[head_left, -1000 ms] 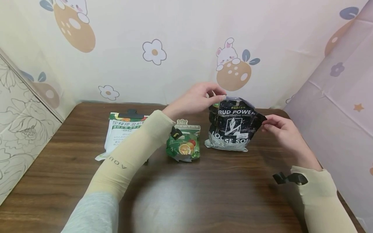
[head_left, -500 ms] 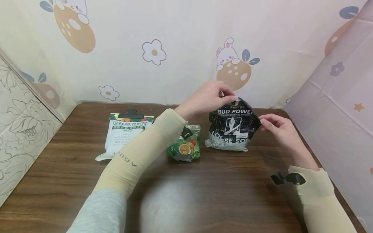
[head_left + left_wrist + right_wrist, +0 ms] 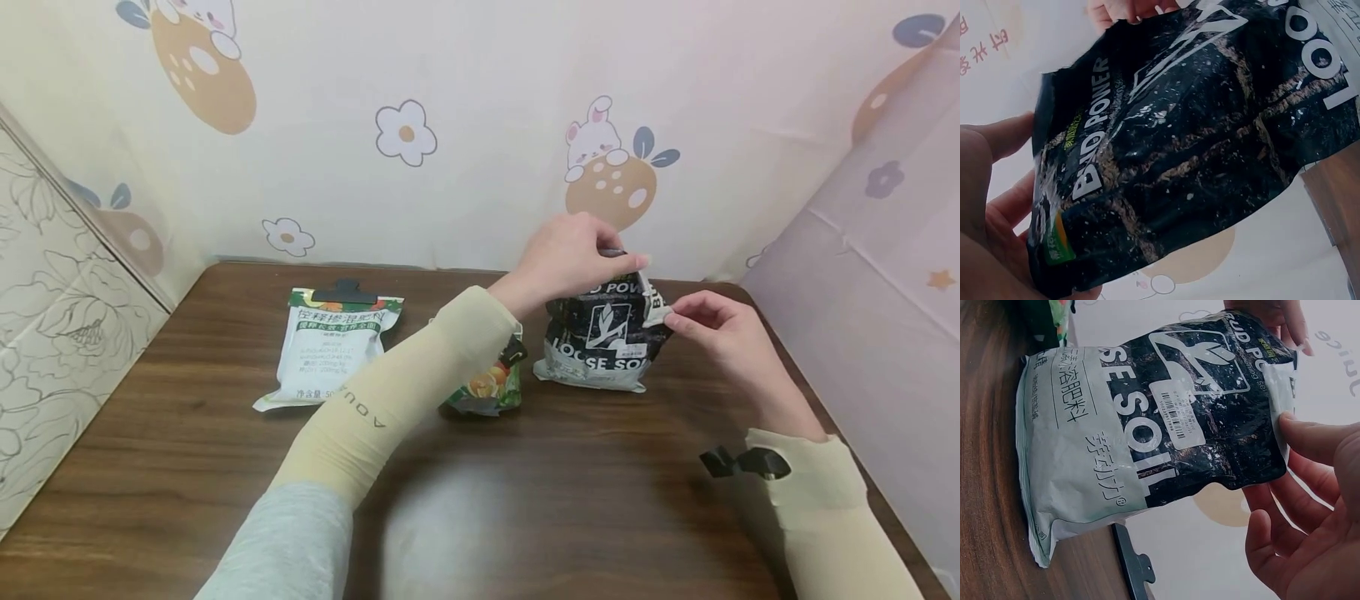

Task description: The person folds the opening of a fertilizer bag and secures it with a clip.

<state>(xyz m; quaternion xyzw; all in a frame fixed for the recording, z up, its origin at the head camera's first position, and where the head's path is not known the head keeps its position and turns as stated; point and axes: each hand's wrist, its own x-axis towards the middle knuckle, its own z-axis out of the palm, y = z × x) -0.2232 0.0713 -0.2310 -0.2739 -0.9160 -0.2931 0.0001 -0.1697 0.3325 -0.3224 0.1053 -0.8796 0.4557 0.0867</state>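
A black-and-white bag of loose soil (image 3: 600, 337) stands upright on the table at the right of the head view. My left hand (image 3: 573, 254) grips its top edge from above, thumb in front and fingers behind. At the bag's upper right corner, my right hand (image 3: 716, 329) pinches a flap folded forward over the front. In the right wrist view, the right thumb (image 3: 1316, 437) presses this pale flap while the fingers lie behind the bag. The left wrist view shows the left hand (image 3: 997, 187) around the top end, beside the BUD POWER lettering.
A white fertilizer bag (image 3: 322, 354) with a black clip (image 3: 345, 292) stands at the left. The left forearm partly hides a green fruit-printed pouch (image 3: 487, 392). Behind the soil bag lies a dark clip (image 3: 1134, 562). Patterned cloth hangs behind the wooden table (image 3: 562, 492).
My left hand has moved right along the bag's top edge. The bag's upper right corner, stretched outward before, is now folded forward, with its pale side showing.
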